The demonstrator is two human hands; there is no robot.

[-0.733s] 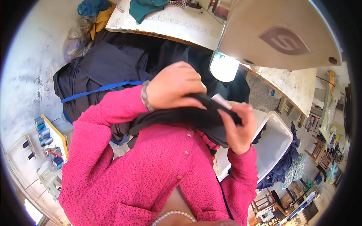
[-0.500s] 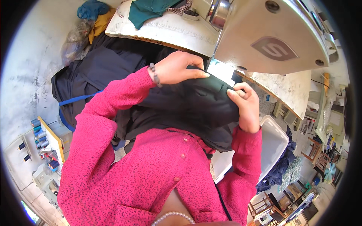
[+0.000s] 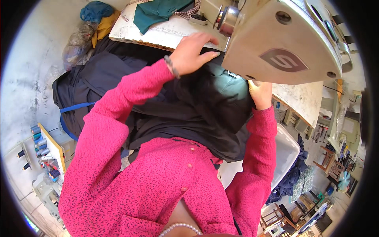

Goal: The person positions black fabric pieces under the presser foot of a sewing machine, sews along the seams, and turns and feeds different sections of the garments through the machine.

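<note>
Currently, black cloth (image 3: 221, 114) lies bunched over the person's lap, its far edge up by the bench (image 3: 122, 31) and under the sewing machine head (image 3: 276, 39), where a bright patch of light falls on it. Left hand (image 3: 193, 55), beaded bracelet (image 3: 172, 67) at the wrist, is at that far edge, just left of the machine; grip parted, thumb and forefinger spread, thumb at the cloth. Right hand (image 3: 261, 95) at the cloth's right side, fingers mostly hidden behind the machine head; cannot tell whether its grip is pinching or slack. Far on the bench, left of the machine: green cloth (image 3: 158, 14) with a checked strip (image 3: 191, 12) beside it. Dark fabric pile (image 3: 90, 79) to the left, a blue band (image 3: 79, 106) across it; where pile and lap cloth divide is unclear. Blue bag (image 3: 96, 11) far left, near the wall. Thread spools (image 3: 38, 143) on the near left. White plastic bin (image 3: 287, 152) to the right, just beside the right sleeve (image 3: 258, 150); navy cloth (image 3: 290, 183) heaped beyond it.
</note>
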